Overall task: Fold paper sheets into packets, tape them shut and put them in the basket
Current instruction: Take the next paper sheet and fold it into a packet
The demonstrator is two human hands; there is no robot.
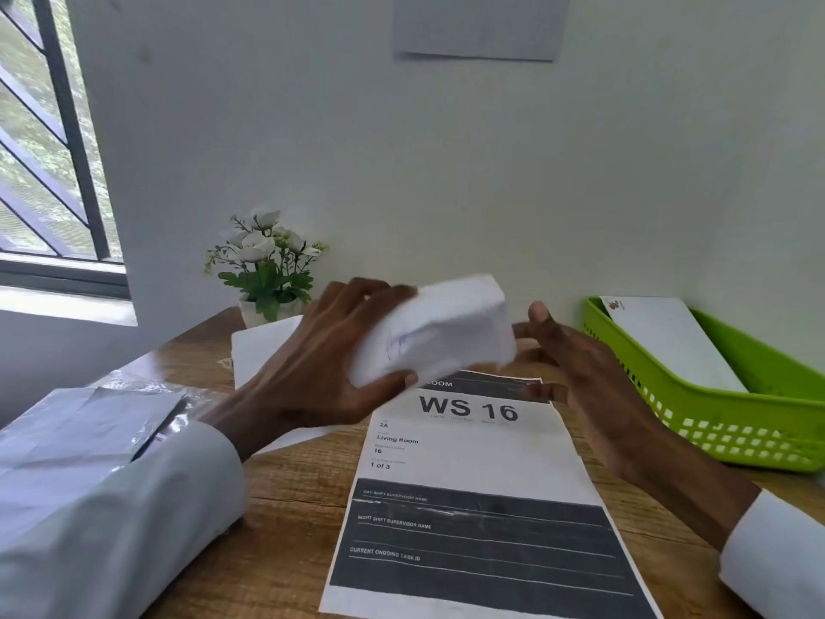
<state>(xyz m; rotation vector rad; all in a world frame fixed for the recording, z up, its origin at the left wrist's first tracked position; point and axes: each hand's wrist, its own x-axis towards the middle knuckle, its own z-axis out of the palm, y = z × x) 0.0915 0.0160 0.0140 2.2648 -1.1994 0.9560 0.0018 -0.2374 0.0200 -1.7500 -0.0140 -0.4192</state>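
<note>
My left hand (326, 364) grips a folded white paper packet (439, 332), blurred by motion, above the middle of the wooden table. My right hand (576, 364) hovers just right of the packet with fingers spread and holds nothing; whether its fingertips touch the packet I cannot tell. The green plastic basket (696, 422) stands at the right edge of the table with a white packet (669, 341) lying inside it. A plain white sheet (263, 346) lies flat behind my left hand, partly hidden by it.
A printed sheet reading "WS 16" (473, 484) lies flat on the table (290, 498) under my hands. A potted plant with white flowers (263, 265) stands at the back against the wall. A clear plastic bag of papers (89, 422) lies at the left.
</note>
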